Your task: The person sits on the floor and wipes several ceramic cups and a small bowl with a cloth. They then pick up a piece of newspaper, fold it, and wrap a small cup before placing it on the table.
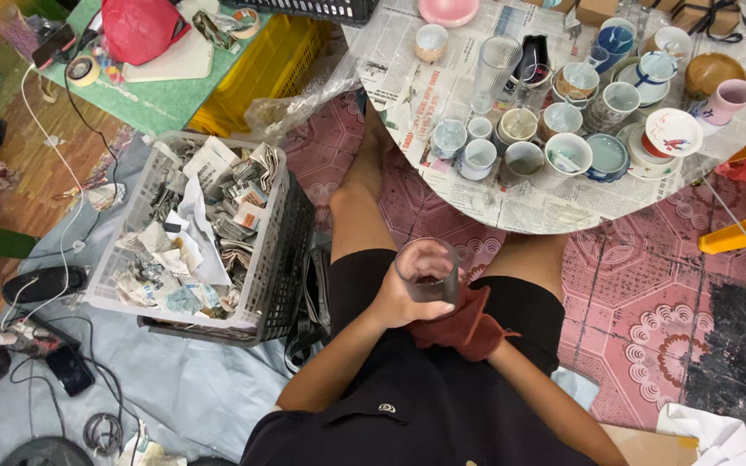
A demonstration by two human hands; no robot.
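My left hand (pixel 401 302) grips a clear drinking glass (pixel 427 267) over my lap, thumb across its side. A dark red cloth (pixel 468 324) is bunched just below and to the right of the glass. My right hand is wrapped in that cloth and hidden by it; only the forearm (pixel 546 397) shows. I sit with bare legs stretched toward a round table.
The round table (pixel 511 207), covered in newspaper, holds several cups, bowls and a tall glass (pixel 494 73). A grey plastic crate (pixel 282 259) full of crumpled newspaper stands at my left. Cables and a phone (pixel 69 369) lie on the floor sheet. A yellow crate (pixel 261 73) sits behind.
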